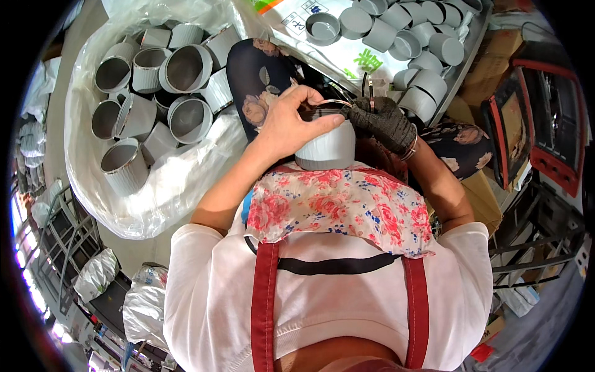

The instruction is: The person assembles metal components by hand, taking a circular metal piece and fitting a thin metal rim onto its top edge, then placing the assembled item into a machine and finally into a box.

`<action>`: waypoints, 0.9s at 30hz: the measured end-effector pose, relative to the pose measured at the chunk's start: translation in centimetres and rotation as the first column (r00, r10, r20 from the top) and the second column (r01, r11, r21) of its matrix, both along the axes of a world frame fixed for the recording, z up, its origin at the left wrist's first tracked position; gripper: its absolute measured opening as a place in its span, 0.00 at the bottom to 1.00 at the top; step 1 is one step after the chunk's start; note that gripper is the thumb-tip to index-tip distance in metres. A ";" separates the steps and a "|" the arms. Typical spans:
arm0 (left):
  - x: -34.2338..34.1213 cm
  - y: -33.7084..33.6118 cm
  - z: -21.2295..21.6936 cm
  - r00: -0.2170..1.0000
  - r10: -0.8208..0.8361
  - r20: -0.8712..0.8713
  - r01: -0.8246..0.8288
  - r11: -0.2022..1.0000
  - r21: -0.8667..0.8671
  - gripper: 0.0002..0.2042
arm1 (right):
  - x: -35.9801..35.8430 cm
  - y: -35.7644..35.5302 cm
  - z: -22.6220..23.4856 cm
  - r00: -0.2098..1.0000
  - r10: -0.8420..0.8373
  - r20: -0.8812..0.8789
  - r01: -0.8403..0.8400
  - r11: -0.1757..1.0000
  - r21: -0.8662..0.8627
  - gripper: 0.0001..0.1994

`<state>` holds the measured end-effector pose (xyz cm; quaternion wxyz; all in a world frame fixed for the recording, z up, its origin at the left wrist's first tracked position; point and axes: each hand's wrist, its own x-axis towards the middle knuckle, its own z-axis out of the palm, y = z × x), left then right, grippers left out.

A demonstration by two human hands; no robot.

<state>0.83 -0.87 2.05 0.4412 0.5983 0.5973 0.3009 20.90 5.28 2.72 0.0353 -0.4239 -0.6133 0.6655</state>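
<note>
A grey round cup-like pot (323, 149) sits upright in my lap against a floral apron (334, 198). My bare left hand (285, 124) is closed round its left side, with the thumb along the near rim and the fingers at the far rim. My right hand (385, 124), in a dark knit glove, pinches a thin shiny strip (335, 101) at the right of the rim. Another narrow strip end (371, 85) sticks up beyond the gloved fingers. How the strip joins the rim is hidden by my fingers.
On my left stands a large clear plastic bag (207, 180) of several grey pots with shiny rims. Ahead right, a metal-edged tray (462, 77) carries several grey pots without visible shiny rims. A red-framed machine (555, 124) and a cardboard box (496, 53) stand at the right.
</note>
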 end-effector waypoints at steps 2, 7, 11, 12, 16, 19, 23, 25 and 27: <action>-0.5 -0.1 -0.9 0.984 -0.043 0.173 0.044 0.999 0.000 0.15 | 0.2 0.0 0.1 0.999 0.001 -0.033 -0.002 0.999 -0.034 0.12; -1.6 -0.8 -1.4 0.852 -0.078 0.518 0.161 0.980 -0.117 0.09 | 0.3 -1.3 -0.3 0.977 -0.060 -0.205 0.073 0.996 0.060 0.10; -1.6 -2.0 -1.5 0.936 -0.050 0.348 0.043 0.999 0.028 0.09 | 0.5 0.0 -1.0 0.994 0.100 -0.054 -0.083 0.961 0.265 0.11; -1.6 -2.3 -1.5 0.937 -0.036 0.347 0.022 0.999 0.044 0.09 | 0.6 0.2 -1.2 0.992 0.110 -0.064 -0.087 0.954 0.288 0.12; -1.7 -2.9 -1.9 0.923 0.075 0.379 -0.090 0.996 0.022 0.07 | 0.6 1.7 -1.5 0.978 0.206 -0.039 -0.188 0.944 0.270 0.12; -1.3 -3.0 -3.5 0.827 0.217 0.518 -0.213 0.975 -0.067 0.07 | 0.6 2.2 -1.8 0.972 0.235 -0.027 -0.230 0.966 0.120 0.11; -0.4 -3.2 -3.4 0.690 0.345 0.636 -0.326 0.933 -0.153 0.12 | 0.6 0.9 -0.2 0.979 0.202 -0.033 -0.196 0.972 0.128 0.11; -1.3 -2.5 -1.0 0.511 0.444 0.736 -0.051 0.870 -0.490 0.15 | 0.9 0.0 0.3 0.991 0.122 -0.060 -0.108 0.975 0.193 0.11; -1.5 -2.4 -0.1 0.416 0.518 0.747 0.085 0.796 -0.599 0.17 | 1.3 -1.2 -0.7 0.988 -0.055 -0.147 0.075 0.988 0.132 0.11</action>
